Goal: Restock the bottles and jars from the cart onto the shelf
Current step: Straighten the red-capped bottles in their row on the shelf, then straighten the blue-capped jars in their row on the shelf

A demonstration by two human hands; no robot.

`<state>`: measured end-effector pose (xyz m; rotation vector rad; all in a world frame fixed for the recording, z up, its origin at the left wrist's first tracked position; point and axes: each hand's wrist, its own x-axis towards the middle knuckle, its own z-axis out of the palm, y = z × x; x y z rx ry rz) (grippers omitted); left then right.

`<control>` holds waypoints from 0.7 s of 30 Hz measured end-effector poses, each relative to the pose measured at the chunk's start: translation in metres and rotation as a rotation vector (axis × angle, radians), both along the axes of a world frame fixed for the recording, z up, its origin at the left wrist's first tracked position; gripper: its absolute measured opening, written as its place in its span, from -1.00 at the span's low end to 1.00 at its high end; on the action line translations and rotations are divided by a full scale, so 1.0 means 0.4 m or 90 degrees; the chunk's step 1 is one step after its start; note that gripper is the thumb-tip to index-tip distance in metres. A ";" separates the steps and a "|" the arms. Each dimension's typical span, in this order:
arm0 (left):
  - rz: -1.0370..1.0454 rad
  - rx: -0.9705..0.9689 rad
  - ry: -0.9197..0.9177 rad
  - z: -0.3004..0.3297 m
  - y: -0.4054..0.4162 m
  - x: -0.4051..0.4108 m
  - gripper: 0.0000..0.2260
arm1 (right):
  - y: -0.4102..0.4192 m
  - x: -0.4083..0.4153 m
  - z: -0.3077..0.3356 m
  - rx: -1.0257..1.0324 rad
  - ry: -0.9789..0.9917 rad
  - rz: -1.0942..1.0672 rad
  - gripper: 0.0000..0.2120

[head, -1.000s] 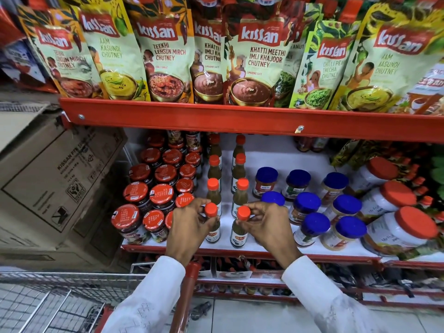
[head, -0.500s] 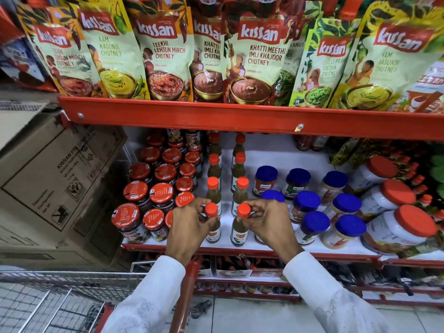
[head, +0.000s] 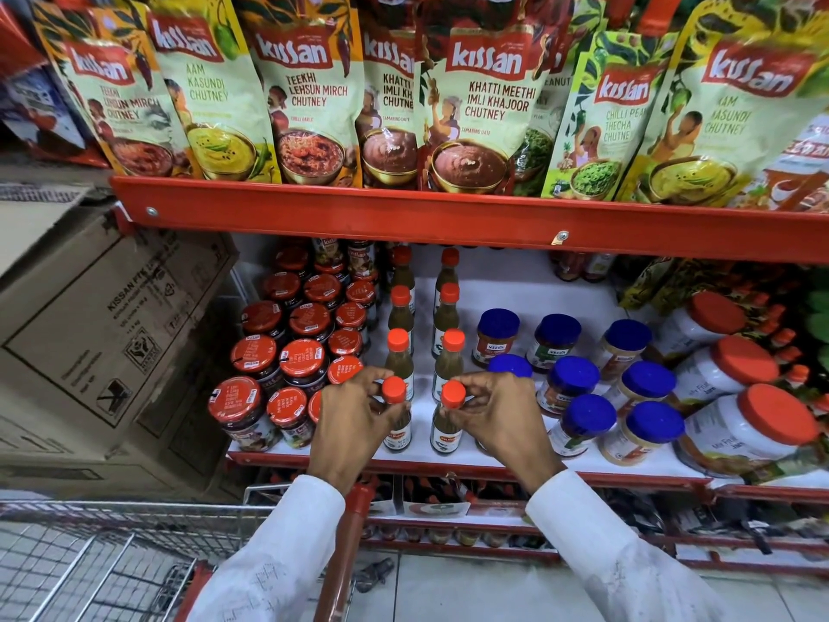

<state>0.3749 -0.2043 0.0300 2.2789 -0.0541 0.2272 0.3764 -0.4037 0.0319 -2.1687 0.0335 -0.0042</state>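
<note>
Two slim sauce bottles with orange caps stand at the front of the white shelf (head: 507,298). My left hand (head: 354,424) pinches the cap and neck of the left bottle (head: 397,435). My right hand (head: 498,413) holds the cap of the right bottle (head: 446,430). Both bottles stand upright on the shelf, at the head of two rows of like bottles (head: 446,352) running back. The wire cart (head: 112,554) sits low at the left, with its red handle (head: 347,531) between my sleeves.
Red-lidded jars (head: 303,356) crowd the shelf left of the bottles; blue-lidded jars (head: 578,379) and big white jars with orange lids (head: 753,424) stand to the right. Chutney pouches (head: 484,96) fill the red shelf above. Cardboard boxes (head: 103,334) are stacked at the left.
Both hands stay on the two front bottles. The right-hand bottle has slid slightly left and back on the shelf; the left hand has barely moved.
</note>
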 end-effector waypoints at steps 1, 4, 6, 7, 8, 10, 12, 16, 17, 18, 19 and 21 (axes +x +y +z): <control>0.001 0.000 0.001 0.001 0.000 0.000 -0.66 | 0.001 -0.001 0.001 -0.001 0.000 -0.002 -0.62; -0.002 -0.005 0.004 0.001 -0.001 -0.002 -0.66 | 0.000 -0.004 0.000 0.005 0.007 -0.005 -0.63; -0.002 -0.005 0.006 0.000 -0.001 -0.002 -0.65 | 0.000 -0.005 0.003 0.011 0.014 -0.011 -0.63; -0.002 0.000 0.007 -0.001 0.000 -0.002 -0.63 | 0.000 -0.006 0.006 0.013 0.018 -0.013 -0.62; -0.001 0.009 0.005 -0.002 0.002 -0.003 -0.61 | 0.000 -0.007 0.009 0.012 0.021 -0.012 -0.59; 0.000 0.023 0.000 0.001 0.005 -0.005 -0.54 | -0.005 -0.013 0.014 0.009 0.030 -0.005 -0.50; 0.002 0.023 -0.024 0.007 0.004 -0.008 -0.50 | -0.026 -0.021 0.022 -0.011 0.022 -0.005 -0.40; 0.011 0.057 -0.155 0.061 -0.033 -0.028 -0.62 | -0.113 -0.055 0.039 -0.105 -0.010 -0.049 -0.47; 0.009 0.069 -0.194 0.078 -0.055 -0.035 -0.66 | -0.143 -0.069 0.044 -0.105 -0.016 -0.064 -0.50; 0.003 0.078 -0.221 0.092 -0.077 -0.041 -0.70 | -0.172 -0.082 0.047 -0.097 -0.023 -0.080 -0.51; -0.009 0.079 -0.237 0.102 -0.105 -0.046 -0.74 | -0.206 -0.094 0.051 -0.095 -0.035 -0.096 -0.53; -0.052 0.060 -0.240 0.110 -0.166 -0.053 -0.83 | -0.274 -0.115 0.060 -0.111 -0.047 -0.124 -0.56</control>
